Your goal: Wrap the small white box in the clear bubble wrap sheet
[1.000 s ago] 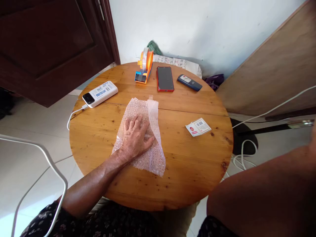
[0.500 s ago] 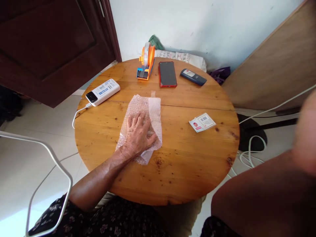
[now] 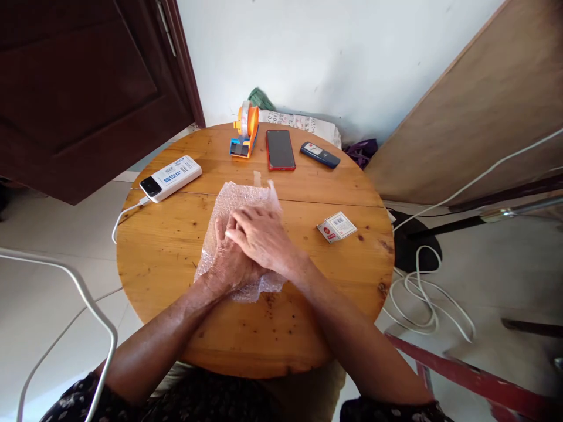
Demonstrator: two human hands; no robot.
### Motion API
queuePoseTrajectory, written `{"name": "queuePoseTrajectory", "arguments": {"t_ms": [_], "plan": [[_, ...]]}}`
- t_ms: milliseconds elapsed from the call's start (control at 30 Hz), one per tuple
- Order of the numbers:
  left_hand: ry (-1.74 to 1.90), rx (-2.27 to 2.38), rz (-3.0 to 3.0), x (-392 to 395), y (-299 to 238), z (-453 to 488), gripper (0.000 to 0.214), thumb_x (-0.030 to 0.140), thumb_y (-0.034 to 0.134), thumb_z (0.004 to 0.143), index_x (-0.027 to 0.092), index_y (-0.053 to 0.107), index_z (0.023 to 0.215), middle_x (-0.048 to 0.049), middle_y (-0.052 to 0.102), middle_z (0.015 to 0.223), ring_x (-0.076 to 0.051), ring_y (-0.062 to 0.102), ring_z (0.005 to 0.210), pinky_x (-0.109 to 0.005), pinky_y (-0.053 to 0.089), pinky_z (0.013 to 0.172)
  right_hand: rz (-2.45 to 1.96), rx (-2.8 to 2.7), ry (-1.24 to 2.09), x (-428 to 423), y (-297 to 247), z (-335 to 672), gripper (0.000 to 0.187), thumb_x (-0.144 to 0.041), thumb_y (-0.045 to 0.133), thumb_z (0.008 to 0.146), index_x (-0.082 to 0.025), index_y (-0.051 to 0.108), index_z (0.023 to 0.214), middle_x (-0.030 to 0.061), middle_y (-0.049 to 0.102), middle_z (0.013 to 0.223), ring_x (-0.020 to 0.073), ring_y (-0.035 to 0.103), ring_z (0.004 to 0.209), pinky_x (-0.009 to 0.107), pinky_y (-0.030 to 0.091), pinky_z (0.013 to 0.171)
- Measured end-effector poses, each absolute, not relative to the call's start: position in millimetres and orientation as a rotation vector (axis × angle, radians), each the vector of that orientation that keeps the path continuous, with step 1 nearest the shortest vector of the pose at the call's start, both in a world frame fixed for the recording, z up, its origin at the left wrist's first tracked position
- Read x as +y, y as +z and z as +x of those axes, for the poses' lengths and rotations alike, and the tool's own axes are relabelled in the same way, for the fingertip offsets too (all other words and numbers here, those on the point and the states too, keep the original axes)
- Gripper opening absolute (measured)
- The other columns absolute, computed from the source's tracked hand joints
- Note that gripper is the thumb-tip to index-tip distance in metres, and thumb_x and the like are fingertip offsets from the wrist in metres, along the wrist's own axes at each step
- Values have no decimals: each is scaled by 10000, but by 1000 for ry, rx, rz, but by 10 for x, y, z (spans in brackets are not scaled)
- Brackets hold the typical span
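A sheet of bubble wrap [image 3: 224, 202] lies on the round wooden table [image 3: 162, 252]. My left hand [image 3: 229, 266] rests flat on it, with its fingers stretched away from me. Across the back of that hand lies my right hand [image 3: 264, 237], fingers extended over the left hand and the wrap. Neither hand grasps anything visible. Much of the wrap's middle is covered by my hands. A short strip of clear tape [image 3: 257, 178] shows at the wrap's far edge.
Along the back stand an orange tape dispenser [image 3: 252, 126], a red-edged phone [image 3: 280, 150] and a dark blue handheld device [image 3: 320, 155]. A white power bank [image 3: 176, 176] with a cable sits left. A small flattened card box [image 3: 338, 227] lies right.
My right hand has come in from the right and now lies over my left hand. The wrap's right flap looks folded or pressed differently. The view has shifted, moving the table leftward.
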State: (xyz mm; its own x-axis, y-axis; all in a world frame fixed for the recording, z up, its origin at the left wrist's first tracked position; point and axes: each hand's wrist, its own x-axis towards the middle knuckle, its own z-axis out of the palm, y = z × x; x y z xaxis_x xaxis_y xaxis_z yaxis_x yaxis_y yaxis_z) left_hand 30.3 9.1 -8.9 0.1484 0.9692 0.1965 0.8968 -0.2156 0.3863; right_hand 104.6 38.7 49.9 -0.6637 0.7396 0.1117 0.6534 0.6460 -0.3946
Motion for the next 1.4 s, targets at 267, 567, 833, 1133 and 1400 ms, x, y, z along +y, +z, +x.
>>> {"name": "queuePoseTrajectory", "arguments": {"t_ms": [267,567,833,1133,1400], "plan": [[438,1750,2293,-24,54,11,818,621,619,773,198,399,1438,-179,288,1560,-409,143,1466,-657,70,1153,-1370,-2594,506,445,373,1738,520,-384,547,912,-177,474,1383,128,419,1488,293,349,1392,468,297,1132],[418,1815,2297,107,84,-152,635,433,628,781,195,483,1352,-160,394,1514,-336,288,1431,-584,150,1175,-1295,-2681,716,475,394,2034,771,-348,719,757,-265,407,1457,84,328,1557,277,281,1439,460,292,1148],[321,1754,2283,201,86,-236,693,482,604,801,187,433,1404,-156,340,1553,-341,243,1457,-644,97,1160,-1348,-2701,675,457,442,2057,828,-381,778,682,-278,436,1430,84,368,1527,308,321,1409,478,322,1115],[233,1456,2466,-235,436,14,478,261,561,859,216,499,1330,-135,429,1498,-303,307,1440,-563,184,1188,-1382,-2671,629,459,369,2054,769,-329,721,716,-281,436,1428,85,372,1525,309,324,1408,493,305,1118],[236,1273,2468,-488,188,199,670,401,548,878,203,332,1481,-150,286,1580,-332,175,1484,-625,94,1188,-1352,-2635,653,437,527,2181,596,-223,627,774,-278,525,1359,68,492,1444,270,434,1350,451,370,1113]]}}
